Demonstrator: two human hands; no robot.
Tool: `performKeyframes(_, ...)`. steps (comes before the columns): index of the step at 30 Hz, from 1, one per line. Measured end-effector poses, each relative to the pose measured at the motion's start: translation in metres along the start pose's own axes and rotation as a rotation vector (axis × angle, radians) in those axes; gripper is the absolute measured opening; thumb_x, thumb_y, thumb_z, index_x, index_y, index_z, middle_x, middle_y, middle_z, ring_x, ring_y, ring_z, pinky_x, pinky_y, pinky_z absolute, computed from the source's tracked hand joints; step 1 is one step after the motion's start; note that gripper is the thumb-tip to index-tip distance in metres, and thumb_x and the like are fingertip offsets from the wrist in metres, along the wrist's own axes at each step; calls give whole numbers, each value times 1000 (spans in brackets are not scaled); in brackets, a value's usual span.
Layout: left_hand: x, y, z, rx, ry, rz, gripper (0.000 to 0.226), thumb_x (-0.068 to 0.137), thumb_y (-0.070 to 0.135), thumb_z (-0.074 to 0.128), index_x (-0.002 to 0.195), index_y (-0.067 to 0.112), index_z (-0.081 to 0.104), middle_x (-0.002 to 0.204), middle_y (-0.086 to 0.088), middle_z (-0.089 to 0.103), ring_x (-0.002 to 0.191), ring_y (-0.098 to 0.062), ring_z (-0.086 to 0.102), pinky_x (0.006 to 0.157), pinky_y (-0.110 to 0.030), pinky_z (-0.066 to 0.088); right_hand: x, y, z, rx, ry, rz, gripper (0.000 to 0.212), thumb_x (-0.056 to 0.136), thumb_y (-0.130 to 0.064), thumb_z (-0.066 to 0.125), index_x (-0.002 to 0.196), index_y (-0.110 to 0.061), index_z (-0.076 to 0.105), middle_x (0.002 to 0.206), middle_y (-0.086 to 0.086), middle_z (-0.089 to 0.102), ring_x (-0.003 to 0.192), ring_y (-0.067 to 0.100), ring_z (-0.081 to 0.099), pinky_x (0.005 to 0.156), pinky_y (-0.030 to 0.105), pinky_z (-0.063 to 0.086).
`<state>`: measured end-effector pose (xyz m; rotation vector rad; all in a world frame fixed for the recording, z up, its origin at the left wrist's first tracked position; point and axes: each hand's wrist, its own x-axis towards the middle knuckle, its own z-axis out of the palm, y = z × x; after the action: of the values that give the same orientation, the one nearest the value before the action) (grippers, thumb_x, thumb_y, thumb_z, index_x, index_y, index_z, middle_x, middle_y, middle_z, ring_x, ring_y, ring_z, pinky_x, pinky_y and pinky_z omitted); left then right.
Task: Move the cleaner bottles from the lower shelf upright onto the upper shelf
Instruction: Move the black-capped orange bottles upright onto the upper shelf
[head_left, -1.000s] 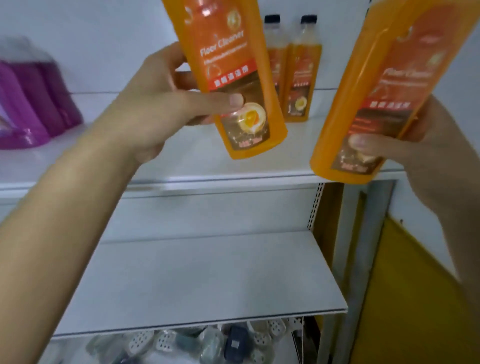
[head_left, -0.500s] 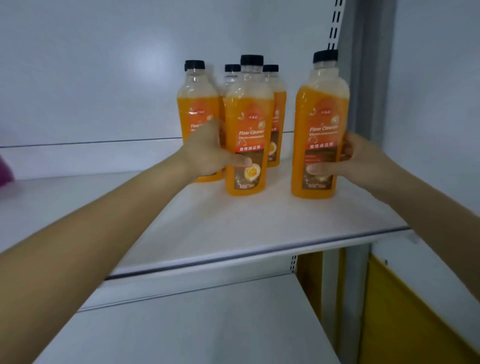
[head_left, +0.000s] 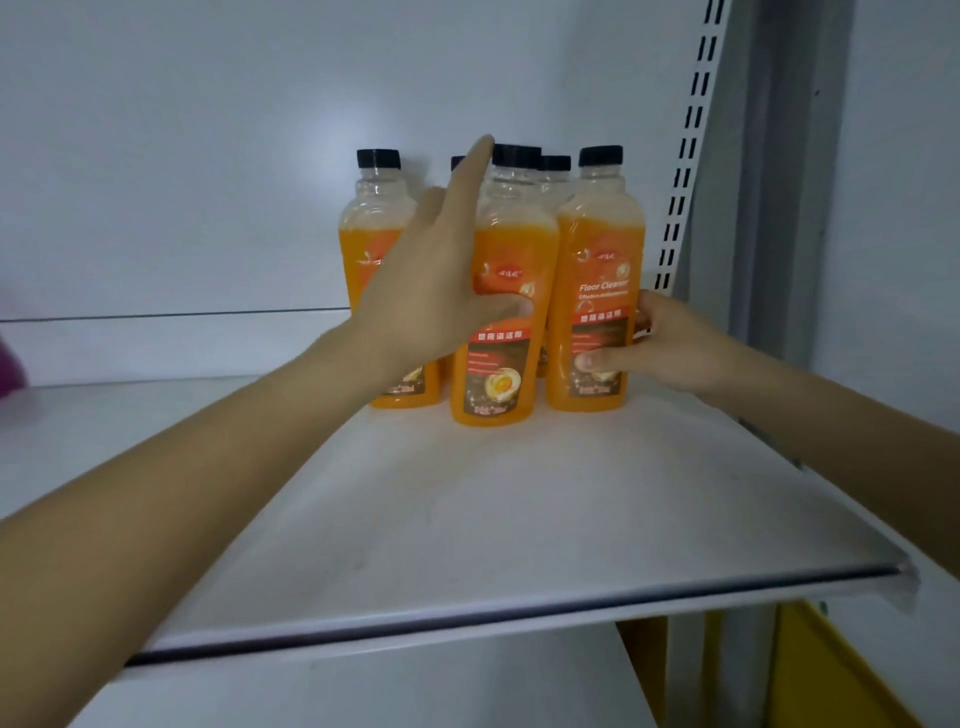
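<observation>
Several orange floor cleaner bottles with black caps stand upright in a tight group at the back of the upper shelf (head_left: 519, 519). My left hand (head_left: 431, 291) is at the front middle bottle (head_left: 511, 249): the thumb lies across its label and the straight index finger points up past its neck. My right hand (head_left: 675, 348) grips the front right bottle (head_left: 602, 244) low down, thumb on the label and fingers behind its right side. A third bottle (head_left: 376, 218) stands at the left, partly hidden by my left hand. The caps of more bottles (head_left: 555, 163) show behind.
A slotted metal upright (head_left: 685, 156) and a grey post run up the right side, close to the bottles. A purple object (head_left: 10, 364) sits at the far left edge. The lower shelf (head_left: 363, 691) shows below, beside a yellow panel (head_left: 831, 675).
Both bottles came up from mid-air and now stand on the upper shelf. The right bottle was pushed left against the group. My left hand slid up its bottle and its fingers straightened.
</observation>
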<state>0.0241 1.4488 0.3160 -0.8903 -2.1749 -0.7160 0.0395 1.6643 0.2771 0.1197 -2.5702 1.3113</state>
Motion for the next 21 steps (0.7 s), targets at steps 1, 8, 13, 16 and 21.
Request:
performKeyframes(1,3,0,-1,22,-5,8,112,67,30,81,149,20,5,138,-14,41,109,-31,53,75,-26,38,1,0,1,1,12,-5,68,67,-25,79,128,-20,49,117,-5,59,97,9,56,81,26,44)
performKeyframes(8,15,-11,5,360,4,36,119,68,40,78,148,10,-5,131,-19,48,131,-32,32,104,-39,30,7,1,8,-42,60,-25,65,69,-24,80,125,-20,48,103,-11,55,94,11,54,80,29,42)
performKeyframes(13,18,-18,4,646,73,102,115,68,60,68,149,16,1,130,-17,52,139,-31,23,110,-60,1,11,-1,23,-70,91,-73,64,73,-27,77,127,-16,46,122,0,57,96,10,51,78,24,41)
performKeyframes(16,19,-28,2,666,49,80,112,69,66,63,150,16,3,133,-15,52,140,-30,21,106,-66,-2,13,-2,32,-98,134,-107,62,74,-26,77,125,-12,45,123,3,58,94,9,50,74,21,39)
performKeyframes(21,9,-42,-2,789,93,168,95,77,74,36,146,10,25,130,-18,55,134,-35,36,104,-69,12,11,3,41,-91,179,-147,62,78,-30,72,130,-15,41,129,5,53,110,17,53,92,35,45)
